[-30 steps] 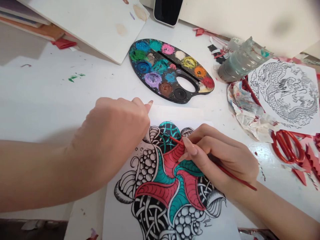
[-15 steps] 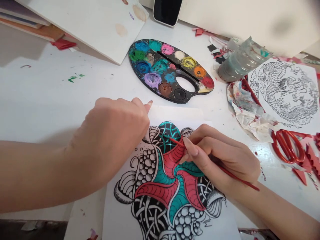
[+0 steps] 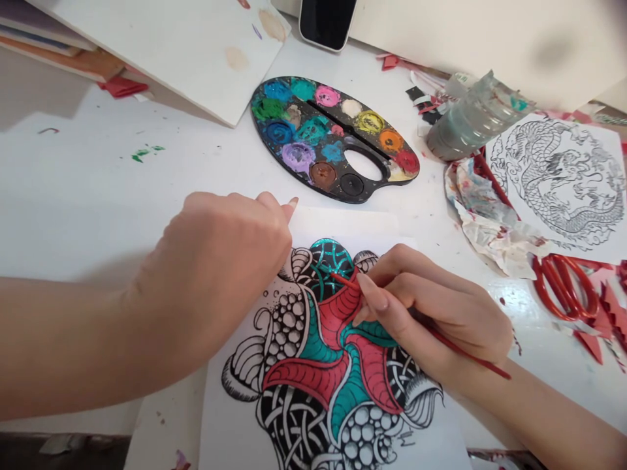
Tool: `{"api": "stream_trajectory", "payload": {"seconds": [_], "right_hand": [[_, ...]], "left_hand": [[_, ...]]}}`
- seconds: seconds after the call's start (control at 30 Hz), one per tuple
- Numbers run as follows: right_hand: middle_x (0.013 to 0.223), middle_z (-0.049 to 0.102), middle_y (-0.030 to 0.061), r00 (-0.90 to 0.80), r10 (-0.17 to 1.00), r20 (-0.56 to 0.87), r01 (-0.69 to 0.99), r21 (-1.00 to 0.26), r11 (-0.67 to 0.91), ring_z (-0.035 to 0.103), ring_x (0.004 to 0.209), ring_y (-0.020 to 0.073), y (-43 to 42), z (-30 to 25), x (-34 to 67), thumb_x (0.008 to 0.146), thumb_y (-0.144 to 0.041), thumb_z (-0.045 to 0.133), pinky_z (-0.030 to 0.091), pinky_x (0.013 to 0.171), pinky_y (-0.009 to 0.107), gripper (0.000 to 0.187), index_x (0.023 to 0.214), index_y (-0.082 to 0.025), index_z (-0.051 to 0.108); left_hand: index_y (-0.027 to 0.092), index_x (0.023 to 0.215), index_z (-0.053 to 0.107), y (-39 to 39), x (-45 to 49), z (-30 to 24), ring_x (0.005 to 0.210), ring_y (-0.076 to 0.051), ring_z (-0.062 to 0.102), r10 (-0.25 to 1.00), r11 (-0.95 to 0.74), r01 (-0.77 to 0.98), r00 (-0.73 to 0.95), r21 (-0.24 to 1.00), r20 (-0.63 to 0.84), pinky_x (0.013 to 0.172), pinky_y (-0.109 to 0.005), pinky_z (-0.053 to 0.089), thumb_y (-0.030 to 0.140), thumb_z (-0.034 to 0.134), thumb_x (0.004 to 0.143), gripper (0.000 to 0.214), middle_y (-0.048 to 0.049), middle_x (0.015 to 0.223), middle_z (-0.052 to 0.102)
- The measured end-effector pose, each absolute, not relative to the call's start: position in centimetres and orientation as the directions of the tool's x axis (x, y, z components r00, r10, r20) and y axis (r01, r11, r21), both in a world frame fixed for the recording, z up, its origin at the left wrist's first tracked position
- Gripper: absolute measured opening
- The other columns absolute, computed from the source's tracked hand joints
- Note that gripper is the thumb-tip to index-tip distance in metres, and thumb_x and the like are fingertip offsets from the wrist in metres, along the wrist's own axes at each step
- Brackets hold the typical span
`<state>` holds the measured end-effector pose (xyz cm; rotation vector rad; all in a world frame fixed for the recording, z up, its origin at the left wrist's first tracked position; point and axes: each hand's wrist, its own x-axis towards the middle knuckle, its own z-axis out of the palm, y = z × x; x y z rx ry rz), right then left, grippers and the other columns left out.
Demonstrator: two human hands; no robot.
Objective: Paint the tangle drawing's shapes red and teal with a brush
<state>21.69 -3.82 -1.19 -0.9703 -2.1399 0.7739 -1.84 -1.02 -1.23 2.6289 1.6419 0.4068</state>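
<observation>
Little change across the white worktop (image 3: 186, 156) since half a second ago: both hands in the same pose, only a slight downward slide of the paintbrush tip (image 3: 332, 275) over the round woven patch (image 3: 329, 251) at the top of the drawing. By judgement, the same fine painting in progress, with teal over part of the woven bands and much linework bare.

Counts, largest to smallest. One patterned drawing (image 3: 313, 377), flat at lower centre, with three red and three teal petals. Two hands, apart: left hand (image 3: 230, 238) curled over the sheet's upper left, fingertips hidden, any grip impossible to tell; right hand (image 3: 431, 300) pinching the paintbrush. One oval palette (image 3: 343, 140) just beyond, twelve paint pools round its rim. One uncoloured dragon drawing (image 3: 558, 183), far right. One clear plastic cup (image 3: 473, 124) of murky water. One crumpled, stained tissue (image 3: 490, 222). One pair of red-handled scissors (image 3: 565, 287). One smartphone (image 3: 327, 23), cut off at top. One thin red paintbrush (image 3: 473, 356).
</observation>
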Motion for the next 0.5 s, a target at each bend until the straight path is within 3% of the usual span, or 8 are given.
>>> {"api": "stream_trajectory", "payload": {"seconds": [0.13, 0.23, 0.37, 0.43, 0.5], "right_hand": [[0.085, 0.076, 0.0015, -0.501, 0.794, 0.344, 0.408, -0.716, 0.567, 0.072, 0.078, 0.0113, -3.8, -1.2, 21.7, 0.112, -0.009, 0.070, 0.061, 0.070, 0.025, 0.034, 0.081, -0.021, 0.067], [0.084, 0.075, 0.0010, -0.505, 0.791, 0.345, 0.404, -0.715, 0.570, 0.072, 0.078, 0.0116, -3.9, -1.1, 21.8, 0.111, -0.008, 0.070, 0.061, 0.070, 0.025, 0.034, 0.081, -0.022, 0.068], [0.086, 0.075, 0.0009, -0.505, 0.798, 0.330, 0.414, -0.719, 0.559, 0.072, 0.079, 0.0113, -4.0, -1.0, 21.8, 0.112, -0.008, 0.070, 0.060, 0.071, 0.025, 0.034, 0.081, -0.022, 0.066], [0.086, 0.074, 0.0006, -0.485, 0.811, 0.327, 0.421, -0.725, 0.544, 0.072, 0.079, 0.0110, -4.0, -1.1, 21.8, 0.111, -0.008, 0.071, 0.060, 0.072, 0.025, 0.035, 0.080, -0.022, 0.065], [0.086, 0.074, 0.0001, -0.499, 0.805, 0.322, 0.416, -0.726, 0.548, 0.071, 0.079, 0.0104, -3.9, -1.4, 21.7, 0.111, -0.008, 0.072, 0.060, 0.072, 0.024, 0.035, 0.080, -0.021, 0.065]], "left_hand": [[0.022, 0.108, 0.076, -1.3, -2.3, -1.7, 0.078, -0.029, 0.069, 0.884, -0.449, 0.877, 0.408, 0.171, 0.226, 0.081, -0.041, 0.047, 0.076, 0.040, 0.108, 0.065, -0.0034, 0.067, 0.054], [0.022, 0.098, 0.073, -1.6, -2.6, -1.9, 0.067, -0.023, 0.060, 0.909, -0.400, 0.901, 0.367, 0.168, 0.200, 0.075, -0.037, 0.041, 0.066, 0.036, 0.114, 0.060, -0.0009, 0.064, 0.047], [0.018, 0.083, 0.065, -1.4, -1.5, -0.7, 0.054, -0.019, 0.041, 0.981, -0.194, 0.979, 0.194, -0.057, -0.003, 0.064, -0.035, 0.029, 0.033, 0.016, 0.117, 0.062, -0.0001, 0.061, 0.037], [0.017, 0.081, 0.065, -1.1, -0.7, 0.4, 0.053, -0.018, 0.034, 0.972, -0.206, 0.963, 0.180, -0.171, -0.152, 0.063, -0.034, 0.028, 0.032, 0.018, 0.117, 0.061, -0.0001, 0.060, 0.037], [0.016, 0.081, 0.066, -0.8, -0.2, 1.1, 0.052, -0.017, 0.027, 0.966, -0.215, 0.946, 0.168, -0.244, -0.197, 0.061, -0.034, 0.026, 0.032, 0.017, 0.117, 0.063, 0.0002, 0.060, 0.036]]}}
